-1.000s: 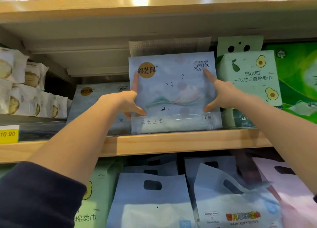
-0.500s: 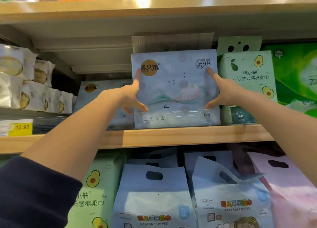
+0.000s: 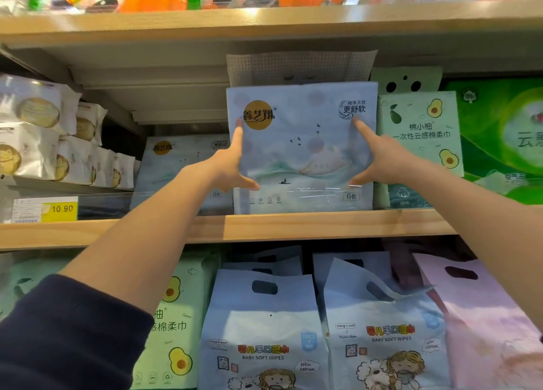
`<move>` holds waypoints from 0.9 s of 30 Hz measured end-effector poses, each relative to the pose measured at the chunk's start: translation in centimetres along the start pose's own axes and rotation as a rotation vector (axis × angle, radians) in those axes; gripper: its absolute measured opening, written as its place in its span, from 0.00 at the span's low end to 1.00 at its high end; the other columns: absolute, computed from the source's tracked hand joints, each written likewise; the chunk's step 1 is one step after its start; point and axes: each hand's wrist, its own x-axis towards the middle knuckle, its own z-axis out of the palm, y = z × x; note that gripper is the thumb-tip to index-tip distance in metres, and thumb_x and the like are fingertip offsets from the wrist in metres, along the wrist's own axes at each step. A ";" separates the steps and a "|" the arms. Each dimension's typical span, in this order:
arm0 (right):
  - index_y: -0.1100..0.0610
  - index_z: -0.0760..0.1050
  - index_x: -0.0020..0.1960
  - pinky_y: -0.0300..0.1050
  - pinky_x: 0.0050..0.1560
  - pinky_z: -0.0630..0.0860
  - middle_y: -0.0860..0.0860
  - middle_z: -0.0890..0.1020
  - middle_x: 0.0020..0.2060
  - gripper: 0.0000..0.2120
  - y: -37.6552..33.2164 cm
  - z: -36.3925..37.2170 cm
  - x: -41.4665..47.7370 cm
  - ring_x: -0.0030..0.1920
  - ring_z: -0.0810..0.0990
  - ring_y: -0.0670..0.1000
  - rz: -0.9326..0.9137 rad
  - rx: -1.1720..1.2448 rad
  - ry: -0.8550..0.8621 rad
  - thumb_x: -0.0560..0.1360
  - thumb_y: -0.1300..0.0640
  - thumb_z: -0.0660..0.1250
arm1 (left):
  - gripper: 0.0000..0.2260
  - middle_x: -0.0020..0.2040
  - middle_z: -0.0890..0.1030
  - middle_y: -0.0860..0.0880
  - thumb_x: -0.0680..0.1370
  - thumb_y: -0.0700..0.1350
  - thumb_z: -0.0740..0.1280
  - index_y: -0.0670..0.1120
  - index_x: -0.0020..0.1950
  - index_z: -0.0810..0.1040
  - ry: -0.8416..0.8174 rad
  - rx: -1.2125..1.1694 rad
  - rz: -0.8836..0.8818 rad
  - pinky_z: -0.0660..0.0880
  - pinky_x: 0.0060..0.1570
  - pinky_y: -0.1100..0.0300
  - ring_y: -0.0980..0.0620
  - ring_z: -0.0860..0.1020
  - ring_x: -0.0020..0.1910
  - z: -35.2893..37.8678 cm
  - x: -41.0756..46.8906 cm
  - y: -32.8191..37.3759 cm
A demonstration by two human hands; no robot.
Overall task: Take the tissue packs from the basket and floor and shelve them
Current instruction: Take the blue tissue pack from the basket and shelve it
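While both arms stretch up and forward, the left hand (image 3: pixel 227 166) and right hand (image 3: pixel 382 160) flank the pale blue tissue pack (image 3: pixel 302 142). It stands upright on the wooden shelf (image 3: pixel 323 225), just beside a green avocado pack (image 3: pixel 420 131). Each hand is spread wide, with straight index finger and thumb pressed flat on the pack's front; the other fingers are mostly hidden.

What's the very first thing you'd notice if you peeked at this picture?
A big pale blue tissue pack with a gold circle stands on the wooden shelf right in the middle. The left hand and right hand press on its front, one at each side. Beside it on the right is a green pack with avocados, and a yellow price tag sits far left on the same shelf.
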 end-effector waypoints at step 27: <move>0.47 0.43 0.75 0.52 0.56 0.72 0.65 0.62 0.66 0.56 1.6 2.1 4.0 0.61 0.70 0.63 -0.009 -0.120 0.048 0.61 0.51 0.78 | 0.55 0.62 0.71 0.42 0.69 0.46 0.75 0.57 0.73 0.30 -0.009 0.024 0.005 0.79 0.43 0.53 0.44 0.79 0.47 0.9 4.1 -1.5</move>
